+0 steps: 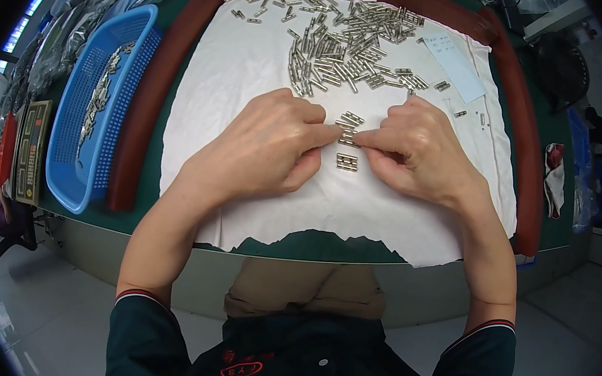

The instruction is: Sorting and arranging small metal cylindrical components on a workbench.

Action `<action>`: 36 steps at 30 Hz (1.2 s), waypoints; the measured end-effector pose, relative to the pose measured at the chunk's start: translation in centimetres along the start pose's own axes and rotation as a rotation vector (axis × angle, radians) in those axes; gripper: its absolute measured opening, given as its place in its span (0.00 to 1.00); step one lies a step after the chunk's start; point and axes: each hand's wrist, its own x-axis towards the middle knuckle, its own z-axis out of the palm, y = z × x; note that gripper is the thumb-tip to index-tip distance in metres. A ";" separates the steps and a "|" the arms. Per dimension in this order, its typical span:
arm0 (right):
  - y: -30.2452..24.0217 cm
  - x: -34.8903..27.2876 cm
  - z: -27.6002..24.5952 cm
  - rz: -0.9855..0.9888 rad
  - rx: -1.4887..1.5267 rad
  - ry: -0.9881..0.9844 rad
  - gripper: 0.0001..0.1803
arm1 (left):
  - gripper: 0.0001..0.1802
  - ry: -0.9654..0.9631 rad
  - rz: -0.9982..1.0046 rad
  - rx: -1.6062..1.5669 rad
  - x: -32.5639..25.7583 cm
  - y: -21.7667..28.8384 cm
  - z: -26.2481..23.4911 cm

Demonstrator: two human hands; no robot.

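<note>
Small metal pieces (347, 142) between left hand (273, 138) and right hand (420, 152)

Pieces grouped on white cloth (291, 212), nearer the tabletop's (324, 247) near edge than the loose pile (350, 55) toward its far edge. Index fingertips (331, 134) at opposite ends of the group; whether the hands grip or merely touch, cannot tell. Neat row (347, 163) just beside, on the near-edge side. Group's ends partly covered by the fingers; count unclear. Curled fingers of both hands partly hidden. Blue tray (62, 129) beyond left border: contents hard to make out.
</note>
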 end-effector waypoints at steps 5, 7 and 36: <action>0.2 0.0 0.1 -0.040 0.107 0.012 0.08 | 0.16 0.021 0.046 -0.025 0.0 -0.1 0.0; 0.6 -0.2 0.4 -0.036 0.068 0.061 0.09 | 0.18 0.029 -0.042 0.007 0.1 0.0 0.0; 0.2 0.0 0.9 0.070 0.029 0.040 0.07 | 0.13 0.176 0.000 0.063 0.4 0.1 1.9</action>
